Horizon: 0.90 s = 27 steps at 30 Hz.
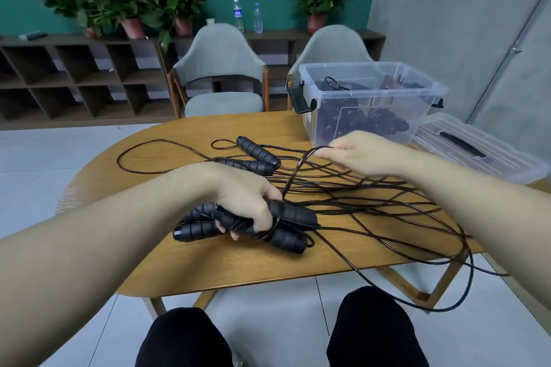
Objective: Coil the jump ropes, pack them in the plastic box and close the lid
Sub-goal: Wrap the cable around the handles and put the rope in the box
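Black jump ropes lie tangled across the wooden table (208, 262). My left hand (244, 197) grips a bundle of black foam handles (295, 214) just above the table's near side. My right hand (363, 153) pinches a loop of black cord (301, 164) and holds it lifted over the tangle. Two more handles (258, 152) rest farther back on the table. The clear plastic box (369, 98) stands open at the far right, with coiled black ropes inside. Its clear lid (477, 149) lies beside it on the right.
Loose cord (465, 286) hangs over the table's right front edge toward the floor. Two grey chairs (220, 74) stand behind the table. A dark shelf unit (74, 77) with potted plants and two water bottles lines the green wall. My knees show below the table.
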Available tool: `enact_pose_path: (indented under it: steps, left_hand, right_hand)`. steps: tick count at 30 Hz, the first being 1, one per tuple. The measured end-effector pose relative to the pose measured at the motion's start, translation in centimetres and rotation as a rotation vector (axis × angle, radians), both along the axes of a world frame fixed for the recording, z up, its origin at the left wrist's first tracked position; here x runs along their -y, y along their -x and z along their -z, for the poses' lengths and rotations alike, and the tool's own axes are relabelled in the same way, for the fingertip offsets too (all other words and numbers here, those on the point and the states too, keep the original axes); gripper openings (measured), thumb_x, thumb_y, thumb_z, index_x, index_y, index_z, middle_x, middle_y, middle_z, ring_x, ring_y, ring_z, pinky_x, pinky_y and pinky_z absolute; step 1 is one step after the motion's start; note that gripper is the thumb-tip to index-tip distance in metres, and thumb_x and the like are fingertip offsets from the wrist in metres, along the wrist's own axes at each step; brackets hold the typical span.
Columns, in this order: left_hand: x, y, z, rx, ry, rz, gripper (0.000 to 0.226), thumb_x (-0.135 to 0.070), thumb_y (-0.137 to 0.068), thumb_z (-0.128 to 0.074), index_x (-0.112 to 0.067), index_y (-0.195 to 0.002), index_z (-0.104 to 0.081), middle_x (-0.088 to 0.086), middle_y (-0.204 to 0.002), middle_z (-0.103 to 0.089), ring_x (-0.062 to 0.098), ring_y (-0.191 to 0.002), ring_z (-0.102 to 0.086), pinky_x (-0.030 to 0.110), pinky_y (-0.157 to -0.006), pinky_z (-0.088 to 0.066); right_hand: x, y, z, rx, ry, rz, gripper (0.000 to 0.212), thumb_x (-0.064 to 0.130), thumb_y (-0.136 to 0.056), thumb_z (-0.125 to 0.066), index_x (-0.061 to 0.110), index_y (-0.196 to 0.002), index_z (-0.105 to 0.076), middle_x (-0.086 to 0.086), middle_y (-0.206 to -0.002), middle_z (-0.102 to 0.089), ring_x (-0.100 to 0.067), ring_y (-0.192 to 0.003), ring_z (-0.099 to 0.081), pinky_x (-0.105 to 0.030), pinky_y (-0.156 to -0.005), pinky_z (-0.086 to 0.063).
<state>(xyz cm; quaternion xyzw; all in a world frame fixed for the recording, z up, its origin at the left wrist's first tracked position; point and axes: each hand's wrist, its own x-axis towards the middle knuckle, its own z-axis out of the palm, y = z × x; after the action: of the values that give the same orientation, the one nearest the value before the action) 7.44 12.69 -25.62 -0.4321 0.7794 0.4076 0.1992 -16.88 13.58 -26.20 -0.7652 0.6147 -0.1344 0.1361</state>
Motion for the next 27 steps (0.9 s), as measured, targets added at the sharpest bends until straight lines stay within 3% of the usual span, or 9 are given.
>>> enact_pose_path:
  steps: [2, 6, 8, 10, 13, 17, 19, 22, 27]
  left_hand:
    - [0.0, 0.1, 0.3, 0.053, 0.110, -0.029, 0.021, -0.009, -0.086, -0.063, -0.024, -0.099, -0.056, 0.006, -0.071, -0.064, 0.025, -0.059, -0.062, 0.031, -0.051, -0.048]
    - [0.7, -0.8, 0.5, -0.043, 0.187, -0.207, 0.054, -0.012, -0.088, -0.062, -0.022, -0.132, -0.032, 0.015, -0.081, -0.064, 0.023, -0.053, -0.064, 0.031, -0.047, -0.049]
    - [1.1, -1.4, 0.4, -0.065, 0.231, -0.243, 0.064, -0.012, -0.087, -0.061, -0.035, -0.137, -0.027, 0.015, -0.081, -0.066, 0.025, -0.052, -0.064, 0.036, -0.054, -0.054]
    - [1.4, -1.6, 0.3, -0.089, 0.259, -0.281, 0.066, -0.013, -0.086, -0.060, -0.039, -0.139, -0.031, 0.018, -0.094, -0.071, 0.030, -0.060, -0.068, 0.044, -0.064, -0.057]
    - [2.0, -1.6, 0.7, -0.168, 0.311, -0.405, 0.046, -0.013, -0.087, -0.059, -0.024, -0.127, -0.041, 0.024, -0.100, -0.071, 0.033, -0.057, -0.066, 0.042, -0.060, -0.055]
    - [2.5, -2.0, 1.3, -0.297, 0.370, -0.576, 0.042, -0.018, -0.087, -0.064, -0.019, -0.121, -0.038, 0.020, -0.092, -0.071, 0.035, -0.063, -0.072, 0.045, -0.061, -0.060]
    - [2.7, -2.4, 1.5, -0.427, 0.315, -0.701, 0.038, -0.017, -0.087, -0.065, -0.017, -0.116, -0.040, 0.020, -0.094, -0.070, 0.035, -0.067, -0.071, 0.047, -0.066, -0.060]
    - [2.5, -2.9, 1.7, -0.664, 0.110, -0.817, 0.030, -0.008, -0.090, -0.063, -0.018, -0.104, -0.039, 0.022, -0.086, -0.064, 0.036, -0.068, -0.066, 0.043, -0.061, -0.055]
    - [1.2, -2.7, 1.8, -0.946, -0.119, -0.731, 0.030, -0.001, -0.086, -0.059, -0.019, -0.106, -0.045, 0.022, -0.088, -0.065, 0.039, -0.072, -0.067, 0.036, -0.056, -0.051]
  right_hand:
    - [-0.3, -0.5, -0.9, 0.091, 0.016, 0.020, 0.052, 0.055, -0.095, -0.054, 0.013, -0.065, -0.056, 0.003, -0.056, -0.048, -0.005, -0.048, -0.043, -0.027, -0.061, -0.044]
    - [-1.7, -0.7, -1.6, 0.413, -0.052, 0.024, 0.044, 0.048, -0.090, -0.065, 0.014, -0.064, -0.055, 0.006, -0.052, -0.043, -0.009, -0.047, -0.036, -0.023, -0.053, -0.035]
    - [-2.5, -1.2, -1.6, 0.428, -0.078, -0.018, 0.043, 0.045, -0.090, -0.068, 0.011, -0.066, -0.055, 0.004, -0.054, -0.042, -0.007, -0.047, -0.036, -0.020, -0.054, -0.034]
    - [-3.4, -2.0, -1.8, 0.442, -0.081, -0.071, 0.045, 0.045, -0.089, -0.068, 0.009, -0.067, -0.053, 0.007, -0.054, -0.040, -0.006, -0.047, -0.035, -0.021, -0.054, -0.032]
    - [-4.7, -3.3, -2.1, 0.379, -0.058, -0.150, 0.049, 0.053, -0.096, -0.051, 0.013, -0.069, -0.055, 0.007, -0.055, -0.042, -0.007, -0.050, -0.039, -0.022, -0.056, -0.037]
    - [-6.8, -4.9, -1.1, 0.224, -0.070, -0.258, 0.050, 0.054, -0.103, -0.026, 0.025, -0.073, -0.054, 0.006, -0.061, -0.049, -0.009, -0.058, -0.048, -0.035, -0.069, -0.049]
    - [-7.4, -5.2, 0.1, 0.194, -0.095, -0.270, 0.047, 0.051, -0.104, -0.027, 0.025, -0.076, -0.054, 0.008, -0.060, -0.050, -0.005, -0.057, -0.047, -0.034, -0.071, -0.048]
    - [-7.3, -4.8, 1.6, 0.098, -0.118, -0.240, 0.040, 0.048, -0.105, -0.031, 0.025, -0.081, -0.054, 0.018, -0.061, -0.053, -0.001, -0.061, -0.049, -0.028, -0.070, -0.047]
    - [-6.9, -3.7, 3.4, 0.111, -0.172, -0.193, 0.035, 0.044, -0.105, -0.037, 0.019, -0.088, -0.054, 0.013, -0.060, -0.052, 0.004, -0.058, -0.049, -0.011, -0.059, -0.041]
